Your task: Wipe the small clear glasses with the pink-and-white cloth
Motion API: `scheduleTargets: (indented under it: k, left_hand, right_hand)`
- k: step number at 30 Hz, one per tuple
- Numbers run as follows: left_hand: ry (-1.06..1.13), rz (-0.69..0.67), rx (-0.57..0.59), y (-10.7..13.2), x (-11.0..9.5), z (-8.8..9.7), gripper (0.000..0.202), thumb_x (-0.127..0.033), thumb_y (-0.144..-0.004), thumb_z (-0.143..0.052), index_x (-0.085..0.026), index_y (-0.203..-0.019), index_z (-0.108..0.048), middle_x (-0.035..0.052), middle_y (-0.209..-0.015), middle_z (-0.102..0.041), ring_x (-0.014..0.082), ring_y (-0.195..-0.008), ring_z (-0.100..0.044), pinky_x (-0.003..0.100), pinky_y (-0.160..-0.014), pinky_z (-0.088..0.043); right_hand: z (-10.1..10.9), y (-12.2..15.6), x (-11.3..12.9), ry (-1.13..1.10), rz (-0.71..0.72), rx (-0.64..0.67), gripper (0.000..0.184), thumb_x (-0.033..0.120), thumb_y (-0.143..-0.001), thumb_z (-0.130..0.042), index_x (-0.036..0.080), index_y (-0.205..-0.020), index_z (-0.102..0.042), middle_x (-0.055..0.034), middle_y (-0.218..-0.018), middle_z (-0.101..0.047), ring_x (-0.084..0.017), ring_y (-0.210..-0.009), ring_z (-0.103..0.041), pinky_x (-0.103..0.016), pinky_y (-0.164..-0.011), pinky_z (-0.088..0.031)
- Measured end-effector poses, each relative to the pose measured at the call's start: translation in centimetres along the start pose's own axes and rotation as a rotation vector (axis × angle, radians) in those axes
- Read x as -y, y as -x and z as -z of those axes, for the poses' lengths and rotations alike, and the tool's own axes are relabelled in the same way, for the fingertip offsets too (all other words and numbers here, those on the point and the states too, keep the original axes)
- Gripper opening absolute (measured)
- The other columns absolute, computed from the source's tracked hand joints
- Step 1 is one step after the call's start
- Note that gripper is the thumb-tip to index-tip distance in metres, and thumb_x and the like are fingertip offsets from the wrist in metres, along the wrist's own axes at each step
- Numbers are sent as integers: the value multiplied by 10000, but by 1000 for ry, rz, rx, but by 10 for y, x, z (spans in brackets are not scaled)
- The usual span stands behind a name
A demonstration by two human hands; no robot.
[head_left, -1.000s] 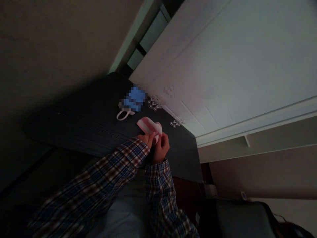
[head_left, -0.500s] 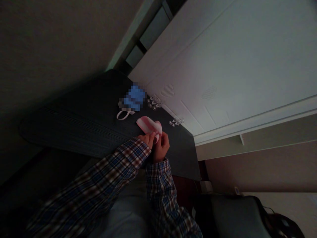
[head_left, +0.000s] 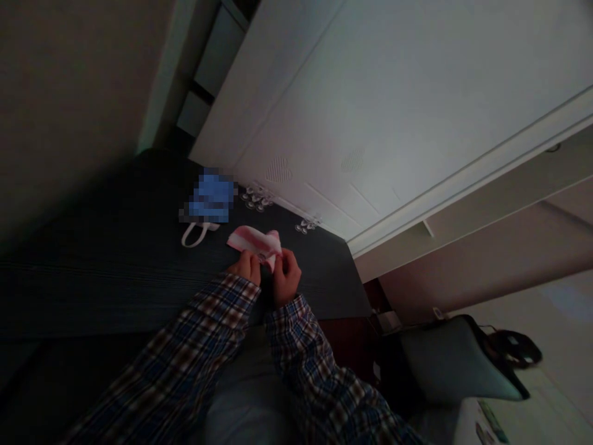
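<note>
A pink-and-white striped piece of cloth (head_left: 252,240) lies partly on the dark table, its near edge between my hands. My left hand (head_left: 247,268) is closed on its lower edge. My right hand (head_left: 286,278) pinches the right end of the cloth between thumb and fingers. What kind of cloth article it is, I cannot make out in the dim light. Farther left, behind my left hand, is a blurred-out blue item (head_left: 212,196), with a pale loop (head_left: 194,235) at its near side.
Two clusters of small shiny pieces, one on the left (head_left: 257,198) and one on the right (head_left: 308,225), sit along the foot of a white panel (head_left: 370,123). The dark wood-grain tabletop (head_left: 115,278) runs leftward. A grey chair back (head_left: 458,358) is at the lower right.
The view has turned, so the table and its items appear farther left. My hands have drawn slightly apart along the cloth, and more of its edge shows between them.
</note>
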State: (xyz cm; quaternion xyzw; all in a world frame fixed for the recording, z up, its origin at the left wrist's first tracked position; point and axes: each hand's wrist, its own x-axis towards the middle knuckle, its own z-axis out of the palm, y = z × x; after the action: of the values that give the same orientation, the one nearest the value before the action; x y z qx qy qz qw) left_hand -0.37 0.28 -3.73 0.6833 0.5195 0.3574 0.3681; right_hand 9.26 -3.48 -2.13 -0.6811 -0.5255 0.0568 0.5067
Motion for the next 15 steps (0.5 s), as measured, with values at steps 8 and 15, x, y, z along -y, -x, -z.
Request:
scheduleTargets:
  k: [8,15]
  left_hand:
    - [27,53,63,5,-5,2,172,-264,-851,-449,-145,-946,-528,78,-777,-649,178,-679,-608,245,-562,-382]
    - [-32,69,150,7,-9,8,199,-256,-832,-439,-157,-986,-516,50,-774,-646,154,-646,-604,227,-546,-385]
  right_hand:
    - [4,1,4,9,-35,1,312,387,-891,-415,167,-979,-619,-8,-807,-625,-102,-677,-549,-209,-629,-441]
    - [4,1,3,-8,-43,27,305,378,-887,-428,163,-983,-622,-8,-822,-634,-104,-701,-563,-209,-650,-444]
